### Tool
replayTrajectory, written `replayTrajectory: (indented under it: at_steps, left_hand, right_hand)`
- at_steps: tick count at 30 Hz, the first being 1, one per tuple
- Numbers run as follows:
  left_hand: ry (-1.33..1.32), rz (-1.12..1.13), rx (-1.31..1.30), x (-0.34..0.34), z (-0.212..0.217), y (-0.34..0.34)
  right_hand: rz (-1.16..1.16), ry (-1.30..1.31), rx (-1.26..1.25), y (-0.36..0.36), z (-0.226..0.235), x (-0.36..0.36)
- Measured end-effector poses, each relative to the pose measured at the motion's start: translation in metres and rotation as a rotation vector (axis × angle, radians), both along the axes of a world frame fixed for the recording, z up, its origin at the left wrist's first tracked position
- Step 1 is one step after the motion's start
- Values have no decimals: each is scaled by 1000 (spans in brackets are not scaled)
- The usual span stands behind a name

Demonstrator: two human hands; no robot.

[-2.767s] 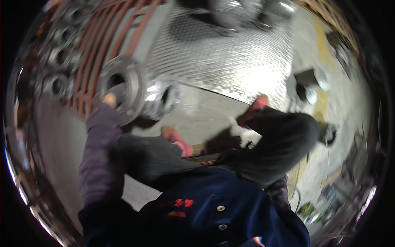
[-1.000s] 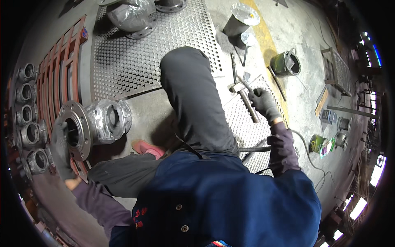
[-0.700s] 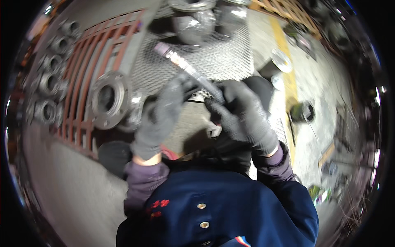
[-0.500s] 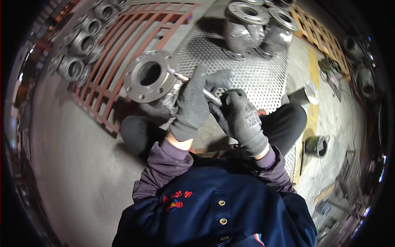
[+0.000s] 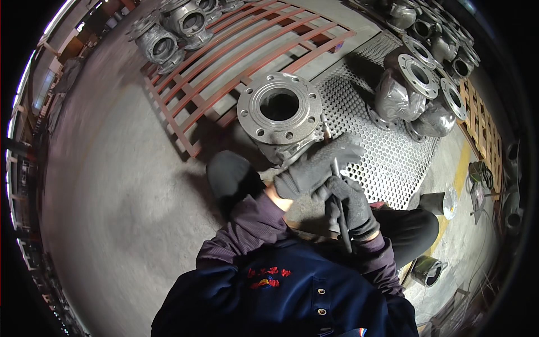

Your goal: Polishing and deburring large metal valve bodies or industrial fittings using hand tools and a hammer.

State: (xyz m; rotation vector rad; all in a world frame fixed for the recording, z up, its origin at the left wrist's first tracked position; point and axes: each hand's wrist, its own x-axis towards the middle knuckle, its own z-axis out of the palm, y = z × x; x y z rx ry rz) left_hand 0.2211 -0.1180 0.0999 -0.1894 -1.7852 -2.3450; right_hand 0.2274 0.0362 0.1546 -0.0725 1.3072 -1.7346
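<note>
Both gloved hands meet just in front of the person's chest. The right hand (image 5: 351, 205) is wrapped around a slim dark tool (image 5: 339, 202), its shaft running up out of the fist toward the work and down past the wrist; that grip suits steering the tip like a scribe or pick. The left hand (image 5: 317, 165) lies with fingers spread over the near side of the grey flanged valve body (image 5: 281, 121), touching the tool's upper end, apparently to steady both casting and tip.

The valve body stands on the floor between the knees, at the edge of a perforated metal plate (image 5: 387, 157), with its round bolt flange facing up so the bore is open to view (eight bolt holes, as far as I can count).

Beyond it a red-brown metal grating (image 5: 236, 56) lies flat. At least three more castings (image 5: 168, 33) cluster at its far corner, and a larger group of flanged valves (image 5: 418, 90), five or more, sits on the plate's far side. Two small cans (image 5: 429, 269) stand on the floor at right.
</note>
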Motion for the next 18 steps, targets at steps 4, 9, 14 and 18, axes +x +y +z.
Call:
replayTrajectory:
  at_steps: [4,9,14,18]
  left_hand:
    - [-347,408,-430,-25,40,-104]
    - [-245,940,-1325,-73,1,-217]
    - [-506,734,-1278,-90,-10,-217]
    - [-716,577,-1215,-83,-19,-216]
  right_hand:
    - [-178,228,127,13,-3,-36]
    - [-330,154,159,27,-24,-61]
    - [-262,151,176,33,-48,-65]
    - [-197,178,204,35,-51,-65]
